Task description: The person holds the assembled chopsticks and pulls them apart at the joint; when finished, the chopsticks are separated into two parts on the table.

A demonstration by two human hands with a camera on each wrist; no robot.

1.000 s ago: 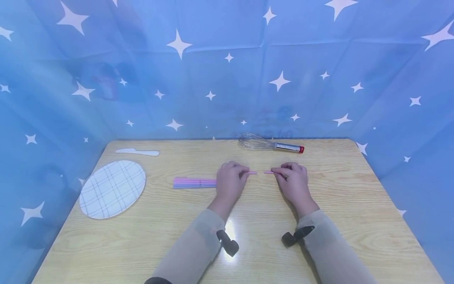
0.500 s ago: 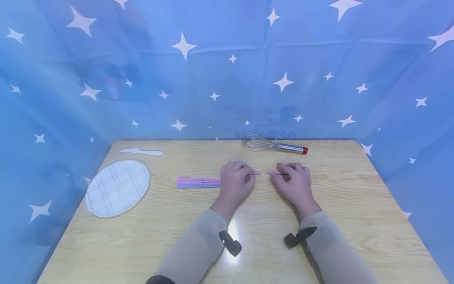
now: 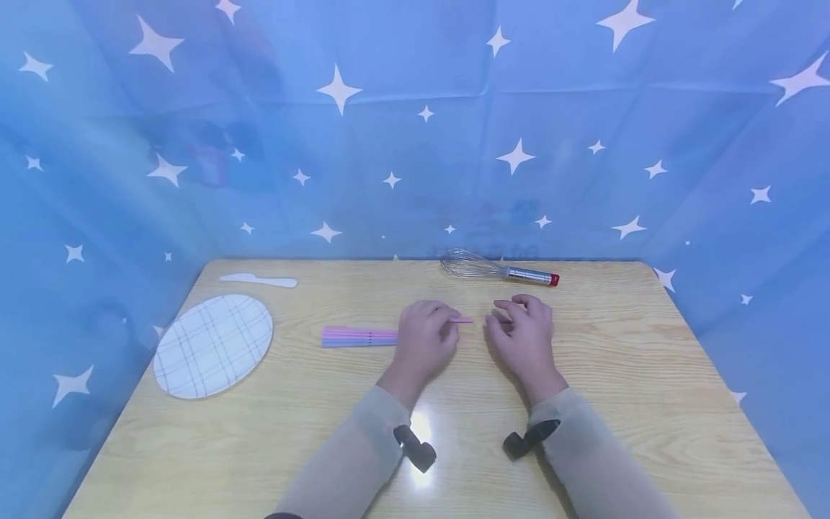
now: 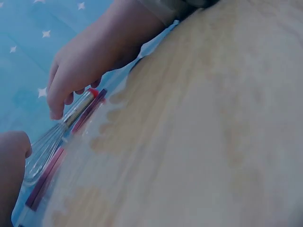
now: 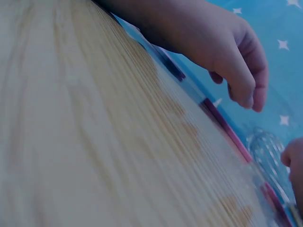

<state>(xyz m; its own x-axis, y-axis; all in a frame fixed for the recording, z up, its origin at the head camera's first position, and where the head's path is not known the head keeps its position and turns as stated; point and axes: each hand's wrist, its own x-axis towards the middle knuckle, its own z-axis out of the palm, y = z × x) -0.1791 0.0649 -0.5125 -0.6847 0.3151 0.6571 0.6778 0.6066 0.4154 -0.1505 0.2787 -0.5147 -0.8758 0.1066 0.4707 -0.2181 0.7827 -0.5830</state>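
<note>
In the head view my left hand (image 3: 424,342) is over the table beside a fan-like row of slim pink, purple and blue sticks (image 3: 359,336). A short pink stick (image 3: 462,320) pokes out past its fingers. My right hand (image 3: 521,339) is to its right, thumb and index finger parted. Under it, in the left wrist view, lies another pink stick (image 4: 87,112). Both wrist views show these sticks flat on the table, a little below the fingertips, so neither hand appears to hold one. The row's right end is partly hidden by my left hand in the head view.
A wire whisk (image 3: 532,276) with a red-tipped handle lies beyond both hands. At the far left are a white knife (image 3: 259,280) and an oval plaid board (image 3: 214,346). A blue starry cloth (image 3: 389,144) hangs behind the wooden table (image 3: 648,404).
My right thumb and index finger have gone from pinching the stick to standing apart, and that hand has shifted slightly left. My left fingers have loosened too. The head view has shifted a little.
</note>
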